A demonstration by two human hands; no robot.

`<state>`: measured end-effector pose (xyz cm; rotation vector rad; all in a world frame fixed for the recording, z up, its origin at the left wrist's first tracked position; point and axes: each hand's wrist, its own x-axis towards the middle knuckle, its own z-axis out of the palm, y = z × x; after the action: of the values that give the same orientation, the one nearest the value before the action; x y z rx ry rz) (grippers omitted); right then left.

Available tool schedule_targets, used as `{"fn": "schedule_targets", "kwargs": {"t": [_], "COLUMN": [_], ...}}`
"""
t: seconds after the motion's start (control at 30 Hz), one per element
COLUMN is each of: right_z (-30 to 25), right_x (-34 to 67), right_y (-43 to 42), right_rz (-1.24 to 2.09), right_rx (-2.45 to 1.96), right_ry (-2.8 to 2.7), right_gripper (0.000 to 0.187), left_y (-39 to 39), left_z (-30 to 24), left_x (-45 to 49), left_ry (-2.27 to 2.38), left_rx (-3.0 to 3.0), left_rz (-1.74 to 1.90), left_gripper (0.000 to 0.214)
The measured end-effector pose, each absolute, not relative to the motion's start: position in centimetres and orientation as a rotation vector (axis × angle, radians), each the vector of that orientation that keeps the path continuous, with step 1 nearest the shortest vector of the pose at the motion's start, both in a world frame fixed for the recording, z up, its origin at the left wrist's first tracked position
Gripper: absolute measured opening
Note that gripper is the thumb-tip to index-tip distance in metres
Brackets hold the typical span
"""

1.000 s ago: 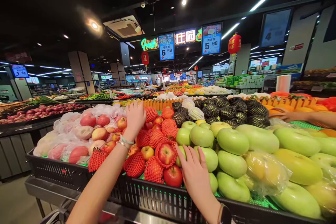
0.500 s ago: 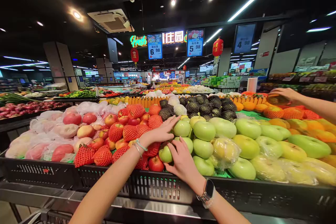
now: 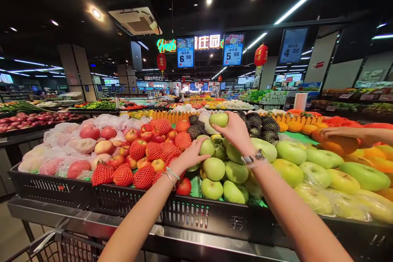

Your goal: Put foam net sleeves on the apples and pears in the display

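My right hand (image 3: 236, 131) is raised over the fruit display and is closed round a green apple (image 3: 218, 119), held above the pile. My left hand (image 3: 190, 154) lies with fingers stretched out on the pile of green apples (image 3: 214, 168), touching one at the border with the red apples in red foam nets (image 3: 153, 150). A watch sits on my right wrist and thin bracelets on my left. Both arms reach over the black crate rim (image 3: 215, 217).
Bagged pale red apples (image 3: 76, 147) lie at the left, dark netted fruit (image 3: 260, 125) behind, oranges (image 3: 353, 147) at the right. Another person's hand (image 3: 334, 133) rests on the oranges. Price signs hang overhead. A cart basket (image 3: 55, 249) shows at bottom left.
My right hand took a green apple from the front of the pile and lifted it up and back. My left hand stayed on the green apples. The other person's hand dropped lower.
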<state>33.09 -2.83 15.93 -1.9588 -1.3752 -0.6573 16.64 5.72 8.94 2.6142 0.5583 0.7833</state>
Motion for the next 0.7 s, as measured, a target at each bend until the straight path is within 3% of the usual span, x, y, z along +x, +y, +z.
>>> {"fn": "schedule_targets", "kwargs": {"t": [0.13, 0.4, 0.6, 0.7], "right_z": [18.8, 16.9, 18.7, 18.2], "right_x": [36.9, 43.6, 41.0, 37.0], "right_y": [1.4, 1.5, 1.7, 2.1], "right_rz": [-0.507, 0.014, 0.027, 0.066], "right_rx": [-2.319, -2.757, -2.489, -2.156], "right_ry": [-1.317, -1.299, -1.674, -1.999], "right_gripper": [0.050, 0.031, 0.039, 0.051], "left_y": [4.5, 5.1, 7.0, 7.4], "left_z": [8.5, 8.6, 9.9, 10.8], "left_x": [16.9, 16.7, 16.1, 15.5], "left_ry": [0.808, 0.840, 0.671, 0.614], "left_rx": [2.643, 2.660, 2.645, 2.674], "left_rz": [0.776, 0.687, 0.506, 0.335], "left_gripper": [0.069, 0.071, 0.080, 0.107]}}
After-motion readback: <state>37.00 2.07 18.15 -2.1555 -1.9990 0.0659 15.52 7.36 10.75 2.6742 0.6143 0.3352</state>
